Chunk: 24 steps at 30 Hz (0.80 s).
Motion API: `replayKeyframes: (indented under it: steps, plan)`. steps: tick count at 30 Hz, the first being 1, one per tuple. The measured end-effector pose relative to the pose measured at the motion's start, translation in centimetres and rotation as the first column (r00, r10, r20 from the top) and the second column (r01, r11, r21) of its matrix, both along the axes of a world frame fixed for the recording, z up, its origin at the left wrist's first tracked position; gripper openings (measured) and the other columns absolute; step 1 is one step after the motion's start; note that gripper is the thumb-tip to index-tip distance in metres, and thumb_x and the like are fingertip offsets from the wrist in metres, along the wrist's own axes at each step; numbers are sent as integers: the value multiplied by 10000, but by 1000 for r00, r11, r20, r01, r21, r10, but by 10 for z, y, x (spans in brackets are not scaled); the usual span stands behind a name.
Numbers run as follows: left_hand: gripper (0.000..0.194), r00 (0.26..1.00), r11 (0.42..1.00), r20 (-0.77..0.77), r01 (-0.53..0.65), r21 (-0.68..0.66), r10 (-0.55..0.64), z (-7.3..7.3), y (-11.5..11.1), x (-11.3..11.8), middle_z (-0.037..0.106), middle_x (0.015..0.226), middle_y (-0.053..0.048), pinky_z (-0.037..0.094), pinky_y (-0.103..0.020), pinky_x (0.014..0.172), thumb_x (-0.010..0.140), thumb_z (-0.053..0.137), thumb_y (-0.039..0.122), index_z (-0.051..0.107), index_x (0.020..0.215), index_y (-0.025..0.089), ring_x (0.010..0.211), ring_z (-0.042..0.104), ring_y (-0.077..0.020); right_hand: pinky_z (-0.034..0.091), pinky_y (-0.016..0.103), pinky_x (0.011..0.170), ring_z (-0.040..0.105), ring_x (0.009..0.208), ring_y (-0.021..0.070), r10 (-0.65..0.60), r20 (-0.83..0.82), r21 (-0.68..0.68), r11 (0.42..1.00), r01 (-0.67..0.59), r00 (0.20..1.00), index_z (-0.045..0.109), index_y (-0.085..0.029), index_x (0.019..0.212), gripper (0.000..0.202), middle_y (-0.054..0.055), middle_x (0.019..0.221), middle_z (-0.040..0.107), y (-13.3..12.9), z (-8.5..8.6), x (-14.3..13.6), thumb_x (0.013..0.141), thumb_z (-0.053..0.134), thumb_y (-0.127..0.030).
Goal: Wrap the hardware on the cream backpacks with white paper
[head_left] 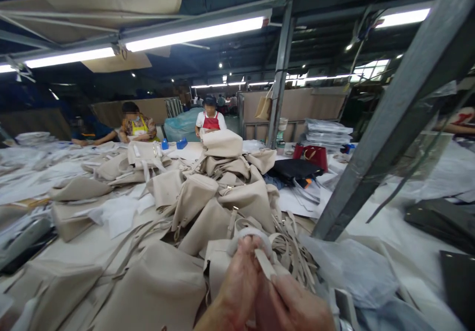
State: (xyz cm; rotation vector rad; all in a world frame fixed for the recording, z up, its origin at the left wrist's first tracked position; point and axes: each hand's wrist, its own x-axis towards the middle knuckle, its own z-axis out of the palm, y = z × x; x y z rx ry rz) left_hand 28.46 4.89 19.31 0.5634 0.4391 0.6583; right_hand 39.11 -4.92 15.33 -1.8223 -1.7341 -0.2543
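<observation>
Low in the head view, my left hand (pixel 237 286) is closed, its fingertips pressed on a beige strap end wrapped in white material (pixel 254 233). Beside it on the right, my right hand (pixel 297 299) pinches a short, flat, pale strip (pixel 264 263) whose upper end lies close to my left fingertips. Beneath and behind both hands is a beige bag (pixel 217 264). A bundle of thin beige straps (pixel 297 252) lies just to the right of the hands.
A pile of beige bags (pixel 196 197) rises ahead. A slanted metal post (pixel 382 123) stands at right, near clear plastic wrapping (pixel 356 266). Black bags (pixel 299 168) and a red bag (pixel 315 157) lie beyond. Several people sit across the table.
</observation>
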Motion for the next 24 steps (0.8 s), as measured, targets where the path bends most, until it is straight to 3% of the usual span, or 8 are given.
replayKeyframes:
  steps: [4,7,10,12,16,19,21,24]
  plan:
    - [571,941,945,-333,48,323,66,4,-5,-22,592,1369,-110,311,-386,1138,779,652,609,677,1175,199,1367,416,-314,334,256,444,572,426,125,-86,141,213,975,55,986,604,-245,641,439,5,537,615,36,16,-15,997,352,-297]
    - [341,829,685,-514,243,687,221,22,1,-50,704,1161,-109,450,-350,951,850,625,423,717,1107,219,1123,603,-295,317,256,471,555,434,114,-121,180,281,957,67,976,584,-235,638,474,-8,533,594,48,21,-18,1021,306,-273]
    - [290,733,485,-456,195,852,506,37,19,-63,709,908,-85,457,-323,772,930,482,385,713,979,217,850,634,-246,297,263,501,540,458,114,-145,201,276,957,86,969,588,-231,635,448,-7,551,600,52,11,-19,1017,355,-258]
    - [290,661,453,-455,190,871,597,39,35,-58,675,877,-72,427,-321,750,936,449,367,689,920,205,831,604,-237,297,262,517,541,482,117,-146,180,246,964,99,973,614,-228,657,414,3,584,620,53,0,-20,1005,391,-247]
    - [307,652,485,-596,374,790,469,27,58,-34,471,549,21,316,-283,568,853,534,286,551,558,203,575,470,-173,333,246,519,562,502,124,-156,68,184,973,141,985,686,-230,782,355,27,671,670,52,-13,-23,993,402,-254]
    - [236,644,472,-565,337,814,515,23,58,-26,459,591,22,315,-278,613,808,556,198,537,573,202,645,465,-175,431,233,589,657,655,160,-54,-205,60,996,68,977,703,-237,930,282,53,852,726,46,-6,-31,975,434,-310]
    - [169,677,426,-490,277,861,549,28,53,-29,527,708,-2,350,-281,686,815,542,167,601,660,202,745,501,-185,491,246,649,679,715,183,-4,-506,-76,996,-40,863,692,-245,994,256,47,870,733,40,3,-36,950,479,-382]
    - [205,777,371,-375,197,908,505,37,41,-42,548,793,-27,397,-271,700,851,498,146,668,755,207,763,534,-176,509,262,615,650,631,183,-91,-840,-209,964,-164,536,692,-234,1000,353,16,705,697,31,18,-41,902,506,-518]
